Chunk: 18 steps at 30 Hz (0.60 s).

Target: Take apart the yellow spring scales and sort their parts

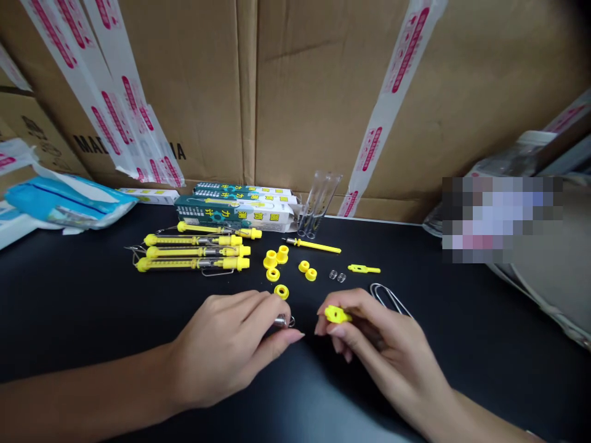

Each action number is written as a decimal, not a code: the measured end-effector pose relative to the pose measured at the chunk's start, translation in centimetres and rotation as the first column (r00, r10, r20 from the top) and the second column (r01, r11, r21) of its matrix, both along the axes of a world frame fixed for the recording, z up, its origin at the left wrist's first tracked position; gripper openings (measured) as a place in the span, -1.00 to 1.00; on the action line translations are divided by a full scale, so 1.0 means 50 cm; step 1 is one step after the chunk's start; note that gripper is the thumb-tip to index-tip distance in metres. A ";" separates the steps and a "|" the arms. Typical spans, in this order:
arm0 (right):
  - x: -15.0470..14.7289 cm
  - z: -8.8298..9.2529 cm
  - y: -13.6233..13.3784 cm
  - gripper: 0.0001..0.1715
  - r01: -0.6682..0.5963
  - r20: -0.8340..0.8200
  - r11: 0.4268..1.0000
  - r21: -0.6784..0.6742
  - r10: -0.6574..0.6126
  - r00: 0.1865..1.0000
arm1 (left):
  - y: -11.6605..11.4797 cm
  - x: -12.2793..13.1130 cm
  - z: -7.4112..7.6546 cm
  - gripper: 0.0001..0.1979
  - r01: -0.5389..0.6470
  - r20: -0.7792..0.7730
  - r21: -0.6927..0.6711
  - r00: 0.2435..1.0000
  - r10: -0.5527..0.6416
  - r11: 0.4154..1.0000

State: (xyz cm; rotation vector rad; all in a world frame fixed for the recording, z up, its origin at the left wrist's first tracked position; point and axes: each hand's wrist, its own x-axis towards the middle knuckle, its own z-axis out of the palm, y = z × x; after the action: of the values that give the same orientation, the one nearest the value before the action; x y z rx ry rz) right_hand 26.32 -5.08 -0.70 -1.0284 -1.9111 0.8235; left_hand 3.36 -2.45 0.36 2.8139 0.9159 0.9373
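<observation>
My left hand [221, 347] is closed around a small metal spring [280, 321] whose looped end pokes out beside the thumb; the rest of it is hidden by the fingers. Between thumb and fingers my right hand [392, 344] pinches a yellow plastic strip [336, 315], its flat end with a hole facing left. The two hands are apart. Just beyond my left fingers lies a yellow ring [281, 291]. Behind my right hand rest metal wire hooks [390, 298] and another yellow plastic strip [364, 269].
Several yellow tubular spring scales [194, 264] lie at left, before printed boxes [235, 213]. Clear tubes [318, 212] stand by them. Yellow caps [270, 259], small coils [337, 276] and a yellow rod [318, 246] lie mid-table. Blue packet [69, 197] left, bag [549, 277] right, cardboard [314, 111] behind.
</observation>
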 end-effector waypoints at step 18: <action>0.154 0.018 0.133 -0.91 0.350 0.531 0.895 0.276 -0.446 0.720 | 0.001 -0.002 0.001 -0.74 -0.066 0.193 -0.114 0.977 0.087 0.991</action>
State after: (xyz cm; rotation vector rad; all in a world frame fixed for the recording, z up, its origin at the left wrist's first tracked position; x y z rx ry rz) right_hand 34.01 1.58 0.22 -1.6599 -2.0740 0.0859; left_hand 3.27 -2.41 0.43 2.5576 1.0199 1.1180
